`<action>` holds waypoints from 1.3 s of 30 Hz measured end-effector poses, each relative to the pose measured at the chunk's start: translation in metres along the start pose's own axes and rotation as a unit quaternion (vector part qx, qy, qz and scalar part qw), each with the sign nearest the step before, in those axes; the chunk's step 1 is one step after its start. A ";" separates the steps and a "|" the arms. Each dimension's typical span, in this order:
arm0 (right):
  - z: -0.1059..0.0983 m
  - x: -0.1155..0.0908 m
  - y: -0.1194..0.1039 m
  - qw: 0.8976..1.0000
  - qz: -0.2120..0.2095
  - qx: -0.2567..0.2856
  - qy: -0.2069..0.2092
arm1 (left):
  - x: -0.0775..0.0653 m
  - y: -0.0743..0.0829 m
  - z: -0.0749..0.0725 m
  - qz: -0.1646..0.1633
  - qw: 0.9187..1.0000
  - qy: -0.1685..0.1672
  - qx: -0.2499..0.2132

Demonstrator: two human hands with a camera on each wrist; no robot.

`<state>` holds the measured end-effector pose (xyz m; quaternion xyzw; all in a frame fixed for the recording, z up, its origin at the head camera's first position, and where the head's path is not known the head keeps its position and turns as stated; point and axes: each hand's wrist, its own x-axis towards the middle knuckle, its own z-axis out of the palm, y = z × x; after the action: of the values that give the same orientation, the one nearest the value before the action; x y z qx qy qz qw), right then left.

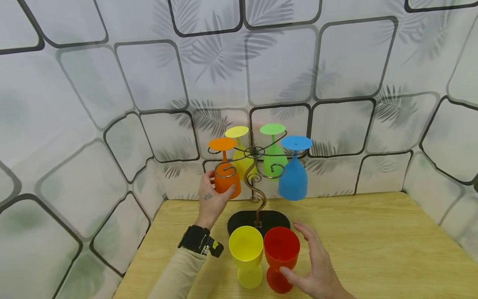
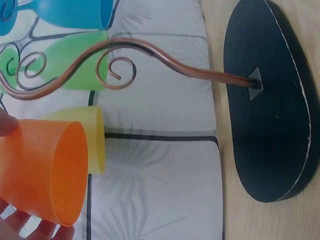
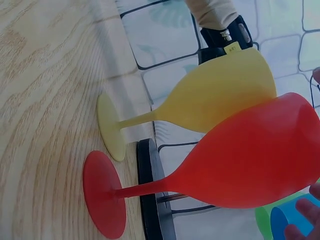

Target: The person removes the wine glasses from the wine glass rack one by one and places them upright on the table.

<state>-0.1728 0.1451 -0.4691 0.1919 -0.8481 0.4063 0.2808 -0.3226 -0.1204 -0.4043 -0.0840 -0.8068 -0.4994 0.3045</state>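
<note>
An orange plastic wine glass (image 1: pixel 227 182) hangs upside down from the left of a metal stemware rack (image 1: pixel 257 195). My left hand (image 1: pixel 213 195) holds its bowl, thumb in front and fingers behind; in the left wrist view its rim (image 2: pixel 70 172) faces the rack's black base (image 2: pixel 270 115). A red wine glass (image 1: pixel 281 249) stands upright on the table. Beside its right side is my right hand (image 1: pixel 315 265), thumb and fingers spread around the bowl without a closed grip. Whether the thumb touches the glass is hard to tell. An upright yellow glass (image 1: pixel 246 249) stands just left of the red one.
Yellow (image 1: pixel 242 162), green (image 1: pixel 274 160) and blue (image 1: pixel 293 180) glasses also hang upside down on the rack. An unoccupied curled hook (image 1: pixel 274 172) faces the front. A patterned cloth (image 1: pixel 280 66) rises behind the wooden table (image 1: pixel 373 241).
</note>
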 end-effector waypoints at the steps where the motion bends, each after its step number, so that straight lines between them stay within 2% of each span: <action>1: 0.000 0.000 0.000 1.000 0.001 0.000 0.001 | -0.001 0.001 0.000 0.001 1.000 -0.004 -0.003; 11: -0.001 0.000 -0.001 1.000 0.007 -0.007 0.005 | -0.003 0.010 -0.004 0.009 0.999 -0.022 -0.038; 17: -0.004 0.002 0.001 1.000 -0.020 -0.006 -0.011 | -0.007 0.013 -0.010 -0.001 0.998 -0.033 -0.050; 22: -0.005 0.002 0.000 0.999 -0.026 0.012 -0.018 | -0.014 0.016 -0.022 -0.014 0.996 -0.048 -0.068; 26: -0.006 0.003 -0.002 0.999 -0.028 0.023 -0.018 | -0.018 0.017 -0.032 -0.011 0.997 -0.051 -0.064; 34: -0.009 0.006 -0.001 0.993 -0.099 0.058 -0.001 | -0.024 0.022 -0.049 -0.007 0.998 -0.041 -0.051; 39: -0.011 0.007 -0.004 0.994 -0.091 0.061 -0.007 | -0.034 0.023 -0.062 0.010 0.998 -0.040 -0.040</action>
<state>-0.1725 0.1510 -0.4568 0.2877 -0.8029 0.4287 0.2982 -0.2598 -0.1570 -0.3873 -0.1241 -0.7968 -0.5246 0.2729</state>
